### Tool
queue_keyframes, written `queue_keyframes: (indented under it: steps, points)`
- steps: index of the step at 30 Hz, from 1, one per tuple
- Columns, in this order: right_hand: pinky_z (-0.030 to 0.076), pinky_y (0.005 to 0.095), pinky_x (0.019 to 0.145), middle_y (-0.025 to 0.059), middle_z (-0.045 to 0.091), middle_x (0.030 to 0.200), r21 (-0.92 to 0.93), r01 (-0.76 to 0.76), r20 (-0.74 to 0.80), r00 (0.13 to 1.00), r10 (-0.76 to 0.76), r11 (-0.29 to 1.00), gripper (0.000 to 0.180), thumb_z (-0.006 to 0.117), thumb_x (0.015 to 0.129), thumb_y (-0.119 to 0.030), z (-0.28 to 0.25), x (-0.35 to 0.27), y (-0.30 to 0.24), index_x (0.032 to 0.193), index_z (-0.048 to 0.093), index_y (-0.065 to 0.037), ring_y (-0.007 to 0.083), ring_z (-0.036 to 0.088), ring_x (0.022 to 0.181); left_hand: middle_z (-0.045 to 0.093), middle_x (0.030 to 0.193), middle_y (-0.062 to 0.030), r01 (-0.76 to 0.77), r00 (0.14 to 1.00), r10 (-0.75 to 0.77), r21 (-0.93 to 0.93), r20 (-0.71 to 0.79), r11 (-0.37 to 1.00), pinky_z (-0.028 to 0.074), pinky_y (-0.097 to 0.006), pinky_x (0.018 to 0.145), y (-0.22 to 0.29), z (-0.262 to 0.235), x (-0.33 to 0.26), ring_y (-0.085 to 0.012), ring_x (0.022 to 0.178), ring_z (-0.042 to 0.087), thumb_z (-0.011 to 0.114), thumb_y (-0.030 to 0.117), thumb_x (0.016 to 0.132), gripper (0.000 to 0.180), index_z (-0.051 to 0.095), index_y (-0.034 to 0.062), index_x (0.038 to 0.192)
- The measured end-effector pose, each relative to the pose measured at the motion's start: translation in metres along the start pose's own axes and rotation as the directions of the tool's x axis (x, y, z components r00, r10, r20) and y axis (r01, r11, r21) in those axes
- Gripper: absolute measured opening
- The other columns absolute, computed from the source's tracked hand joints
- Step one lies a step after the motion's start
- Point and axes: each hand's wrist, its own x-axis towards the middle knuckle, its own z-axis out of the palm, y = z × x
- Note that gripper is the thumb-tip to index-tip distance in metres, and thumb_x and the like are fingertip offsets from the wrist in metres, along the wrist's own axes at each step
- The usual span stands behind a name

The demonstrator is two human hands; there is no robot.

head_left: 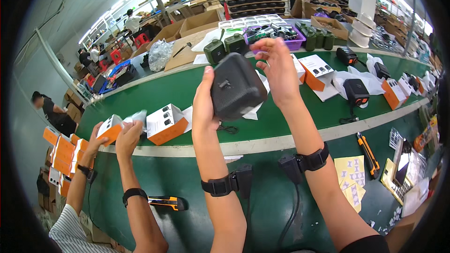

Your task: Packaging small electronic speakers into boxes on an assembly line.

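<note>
My left hand [204, 100] grips a black box-shaped device [236, 86] with rounded corners and a textured surface, holding it tilted above the green bench. The thumb lies along its left side. To the right of the device, my right hand [281, 72] is raised and apart from it, fingers spread and slightly curled, with nothing in them. Dark straps with small black units circle both my wrists. Behind my hands, white-and-orange printed cartons [316, 72] stand on the bench, along with another black device [356, 91] on white wrapping.
At left, a co-worker's hands [126, 136] hold a small carton and clear plastic. An open carton [166, 124] stands beside them. Nearer lie two orange-black utility knives [368, 154] [168, 202] and yellow sticker sheets [350, 178]. A purple basket [293, 42] and green devices [214, 51] sit farther back.
</note>
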Motion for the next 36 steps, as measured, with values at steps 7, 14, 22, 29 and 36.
queue_keyframes:
  steps: [7, 14, 22, 29, 36]
  points:
    - [0.040, 0.0242, 0.067, 0.0034, 0.057, 0.094, -0.387, 0.047, 0.349, 0.932, 0.099, 0.921, 0.031, 0.048, 0.087, -0.031, 0.005, -0.006, 0.001, 0.101, 0.057, -0.005, 0.0102, 0.052, 0.080, 0.058, 0.093, -0.0225, 0.175, 0.979, -0.110, -0.439, 0.171, 0.881, 0.053, -0.041, 0.055, -0.008, -0.036, 0.011, -0.0385, 0.079, 0.059, 0.038, 0.038, 0.088, 0.045, 0.052, 0.0001, 0.107]
    - [0.043, 0.0250, 0.056, 0.0095, 0.058, 0.093, -0.519, -0.044, 0.292, 0.929, 0.226, 0.853, 0.046, 0.056, 0.082, -0.038, 0.006, -0.013, 0.003, 0.108, 0.050, 0.000, 0.0138, 0.056, 0.072, 0.060, 0.091, -0.0132, -0.089, 0.961, 0.038, -0.174, -0.273, 0.981, 0.051, -0.033, 0.063, -0.009, -0.035, 0.017, -0.0229, 0.074, 0.060, 0.043, 0.036, 0.088, 0.034, 0.055, 0.0060, 0.101]
    - [0.047, 0.0285, 0.062, 0.0188, 0.057, 0.097, -0.729, -0.046, 0.271, 0.897, 0.349, 0.683, 0.081, 0.077, 0.059, -0.038, -0.015, -0.004, 0.016, 0.116, 0.042, 0.007, 0.0209, 0.059, 0.077, 0.056, 0.090, -0.0042, -0.130, 0.982, 0.160, 0.251, -0.102, 0.959, 0.045, -0.024, 0.071, 0.000, -0.028, 0.004, -0.0086, 0.083, 0.053, 0.066, 0.012, 0.076, 0.017, 0.054, 0.0067, 0.086]
    - [0.044, 0.0323, 0.080, 0.0097, 0.054, 0.105, -0.631, 0.173, 0.486, 0.848, 0.211, 0.756, 0.069, 0.078, 0.049, -0.005, -0.012, -0.007, 0.016, 0.112, 0.048, -0.006, 0.0219, 0.053, 0.093, 0.056, 0.098, -0.0100, -0.394, 0.919, 0.372, 0.246, 0.134, 0.885, 0.044, -0.028, 0.082, 0.001, -0.034, 0.002, -0.0158, 0.092, 0.054, 0.071, -0.003, 0.064, 0.042, 0.052, 0.0018, 0.102]
    - [0.044, 0.0317, 0.080, 0.0109, 0.056, 0.101, -0.693, 0.205, 0.372, 0.923, 0.099, 0.691, 0.068, 0.078, 0.052, -0.010, -0.033, 0.003, 0.022, 0.112, 0.048, -0.002, 0.0215, 0.056, 0.088, 0.054, 0.101, -0.0096, -0.367, 0.923, 0.380, 0.154, -0.063, 0.917, 0.042, -0.036, 0.087, 0.003, -0.037, 0.005, -0.0208, 0.099, 0.052, 0.062, 0.010, 0.078, 0.034, 0.050, 0.0038, 0.109]
